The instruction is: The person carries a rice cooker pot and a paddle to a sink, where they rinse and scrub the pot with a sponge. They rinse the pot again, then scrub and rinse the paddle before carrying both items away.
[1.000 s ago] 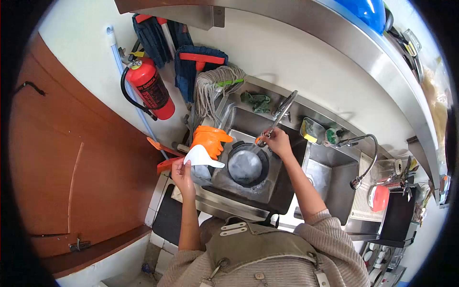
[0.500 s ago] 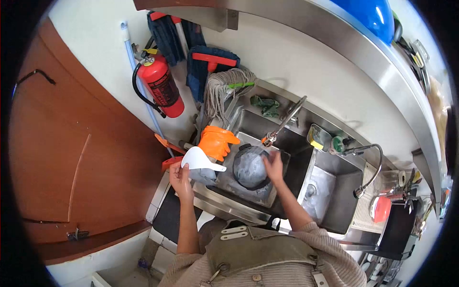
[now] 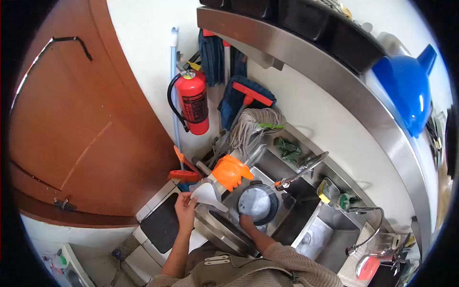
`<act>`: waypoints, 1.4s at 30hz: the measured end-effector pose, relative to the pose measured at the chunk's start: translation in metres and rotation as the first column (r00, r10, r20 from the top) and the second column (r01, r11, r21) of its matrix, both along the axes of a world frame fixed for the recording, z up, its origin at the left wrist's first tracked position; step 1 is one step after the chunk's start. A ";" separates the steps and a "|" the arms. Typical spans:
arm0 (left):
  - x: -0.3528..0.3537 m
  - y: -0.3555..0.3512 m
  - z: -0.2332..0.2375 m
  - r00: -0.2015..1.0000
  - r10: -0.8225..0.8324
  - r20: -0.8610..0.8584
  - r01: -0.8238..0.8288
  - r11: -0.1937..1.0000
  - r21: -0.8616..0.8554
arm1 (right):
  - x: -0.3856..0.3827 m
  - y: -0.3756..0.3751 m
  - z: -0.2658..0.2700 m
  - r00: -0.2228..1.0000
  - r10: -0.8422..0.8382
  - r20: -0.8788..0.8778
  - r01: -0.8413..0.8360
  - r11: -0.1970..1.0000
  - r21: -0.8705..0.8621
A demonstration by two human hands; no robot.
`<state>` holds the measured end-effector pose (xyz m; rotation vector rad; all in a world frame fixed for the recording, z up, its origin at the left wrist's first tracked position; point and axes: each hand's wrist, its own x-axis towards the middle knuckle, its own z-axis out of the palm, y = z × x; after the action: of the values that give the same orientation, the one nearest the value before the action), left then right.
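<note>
In my left hand (image 3: 184,204) I hold a white funnel (image 3: 206,195) by its wide end, fingers pinched on the rim, its spout pointing right over the sink's near left edge. My right hand (image 3: 246,223) is closed at the near left rim of a round, dark-rimmed container (image 3: 258,204) in the left sink basin. Its fingertips are hidden. The container looks cloudy and pale inside. Just beyond the funnel, an orange rubber glove (image 3: 231,172) hangs over the left side of the sink.
A curved faucet (image 3: 306,171) reaches over the left basin. To the right are a second basin (image 3: 311,239), sponge holder (image 3: 327,190) and another faucet (image 3: 368,209). Mops (image 3: 253,122) and a fire extinguisher (image 3: 193,103) stand at the back left. A steel shelf (image 3: 330,64) overhangs.
My right hand has moved from the container's right side, fingers spread, to its near left rim and closed there. The funnel stays in my left hand. The whole view has shifted.
</note>
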<state>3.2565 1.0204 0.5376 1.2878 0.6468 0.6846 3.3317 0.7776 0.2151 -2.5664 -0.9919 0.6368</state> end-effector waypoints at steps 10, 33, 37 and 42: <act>0.018 -0.013 -0.002 0.997 -0.076 0.022 0.076 0.997 0.018 | 0.038 -0.057 0.161 0.852 -0.455 -0.260 0.522 0.782 0.340; 0.005 -0.007 0.023 0.993 -0.049 0.109 0.055 0.997 -0.054 | 0.132 -0.023 0.124 0.030 0.072 -0.997 0.708 -0.706 -0.030; 0.004 -0.005 0.026 0.995 -0.034 0.094 0.039 0.997 -0.060 | 0.112 -0.054 0.167 0.068 0.241 -0.968 0.743 -0.659 -0.112; 0.007 -0.007 0.024 0.997 -0.059 0.057 0.060 0.998 -0.017 | 0.057 -0.089 0.144 -0.004 0.216 -0.976 0.736 -0.661 -0.149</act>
<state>3.2630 1.0131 0.5616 1.2610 0.5654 0.6620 3.3891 0.6890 0.3596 -0.4514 0.7947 0.0694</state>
